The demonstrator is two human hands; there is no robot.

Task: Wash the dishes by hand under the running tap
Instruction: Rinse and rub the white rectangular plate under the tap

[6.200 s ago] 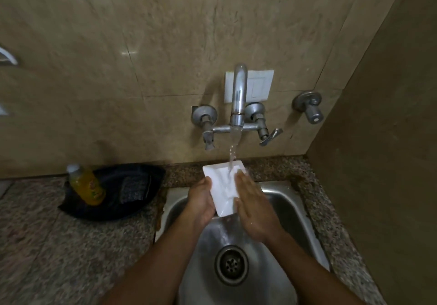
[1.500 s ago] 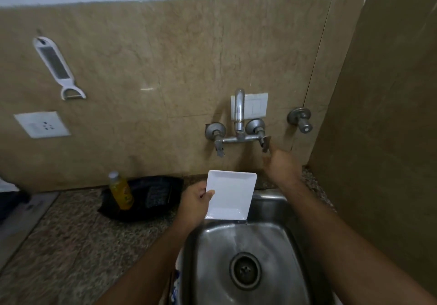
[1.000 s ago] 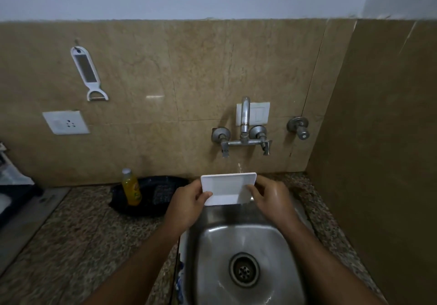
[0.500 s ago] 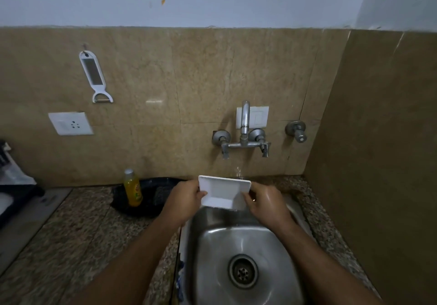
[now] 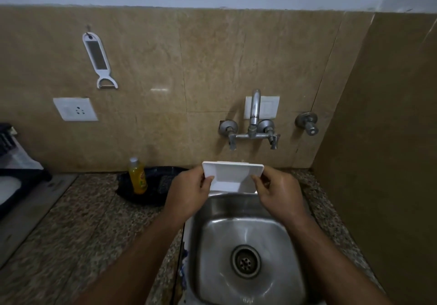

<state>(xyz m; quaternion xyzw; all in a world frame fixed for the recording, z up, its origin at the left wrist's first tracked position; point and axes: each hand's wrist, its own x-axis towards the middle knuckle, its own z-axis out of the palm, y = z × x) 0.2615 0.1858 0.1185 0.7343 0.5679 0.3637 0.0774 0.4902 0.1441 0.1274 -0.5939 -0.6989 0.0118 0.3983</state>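
Note:
A white square plate [image 5: 233, 176] is held over the back edge of the steel sink [image 5: 246, 233], tilted with its hollow side toward me. My left hand [image 5: 189, 192] grips its left edge and my right hand [image 5: 277, 192] grips its right edge. The chrome tap [image 5: 254, 115] stands on the wall right above the plate. No stream of water shows under its spout. The sink basin holds only its drain [image 5: 246, 261].
A yellow soap bottle [image 5: 137, 177] stands in a black tray [image 5: 151, 186] on the granite counter [image 5: 82, 229] left of the sink. A white peeler [image 5: 98, 60] and a socket [image 5: 75, 109] are on the tiled wall. A dark rack [image 5: 14, 170] sits far left. A side wall closes the right.
The stream seen 6 s ago has stopped. My right hand left the tap handle and took the plate's right edge. The plate tipped from facing me to nearly level.

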